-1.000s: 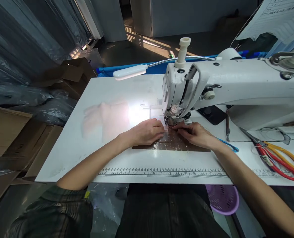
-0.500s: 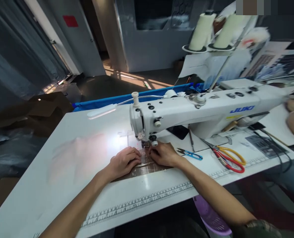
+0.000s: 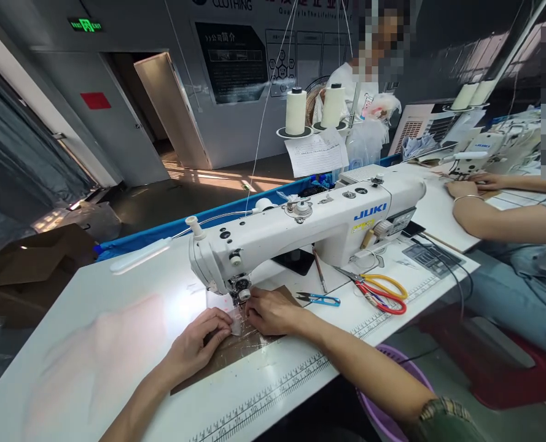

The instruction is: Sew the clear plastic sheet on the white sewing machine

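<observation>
At the needle end of a white sewing machine (image 3: 273, 242), a thin translucent piece (image 3: 239, 325) lies between my hands. My left hand (image 3: 199, 344) has thumb and fingers closed at the piece's left edge. On the other side, my right hand (image 3: 275, 313) is curled, its fingertips tucked close under the machine head; what they pinch is hidden. Both hands rest on a brown sheet (image 3: 226, 355) covering part of the white table (image 3: 129, 356). The needle and presser foot are mostly blocked from view.
Blue thread snips (image 3: 321, 299) and red-and-yellow-handled scissors (image 3: 383, 293) lie right of my right hand. A dark phone-like slab (image 3: 295, 261) sits behind the machine arm. Thread cones (image 3: 295, 112) stand beyond. A co-worker's arms (image 3: 489, 209) are at another machine, right.
The view has swung up and to the right, bringing the co-worker's machine and a standing person into sight. My hands stay at the needle area, with little visible change in their grip.
</observation>
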A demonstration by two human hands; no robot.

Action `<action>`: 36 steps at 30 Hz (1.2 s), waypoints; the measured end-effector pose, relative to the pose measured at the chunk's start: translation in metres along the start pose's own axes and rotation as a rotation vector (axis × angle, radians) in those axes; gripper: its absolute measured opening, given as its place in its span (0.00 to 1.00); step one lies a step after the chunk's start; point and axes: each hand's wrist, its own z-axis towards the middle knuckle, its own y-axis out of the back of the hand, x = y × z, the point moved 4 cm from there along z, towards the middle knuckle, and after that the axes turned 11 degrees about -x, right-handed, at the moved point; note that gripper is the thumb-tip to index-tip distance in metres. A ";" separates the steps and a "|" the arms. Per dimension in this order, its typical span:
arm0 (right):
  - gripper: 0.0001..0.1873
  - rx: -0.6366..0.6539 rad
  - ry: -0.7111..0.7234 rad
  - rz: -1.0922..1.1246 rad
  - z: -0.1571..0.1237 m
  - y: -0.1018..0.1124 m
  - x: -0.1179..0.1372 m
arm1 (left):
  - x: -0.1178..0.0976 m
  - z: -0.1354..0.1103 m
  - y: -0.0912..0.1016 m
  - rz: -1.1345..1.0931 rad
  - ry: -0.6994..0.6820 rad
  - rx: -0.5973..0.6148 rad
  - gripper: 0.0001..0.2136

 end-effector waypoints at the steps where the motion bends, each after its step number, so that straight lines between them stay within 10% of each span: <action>1: 0.10 -0.003 0.010 0.003 0.000 0.000 0.001 | 0.000 0.001 0.000 -0.009 0.008 0.005 0.13; 9: 0.12 -0.056 0.103 0.108 -0.004 -0.006 0.009 | -0.002 0.001 0.002 -0.043 0.005 0.011 0.11; 17: 0.12 -0.112 -0.019 0.235 -0.005 -0.010 -0.007 | 0.007 -0.007 -0.002 0.064 -0.181 -0.293 0.08; 25: 0.12 -0.203 -0.206 0.191 -0.008 -0.009 -0.020 | 0.007 -0.010 -0.012 0.049 -0.221 -0.248 0.07; 36: 0.20 -0.063 -0.007 -0.052 -0.011 -0.011 -0.010 | 0.010 -0.013 -0.011 0.043 -0.207 -0.089 0.08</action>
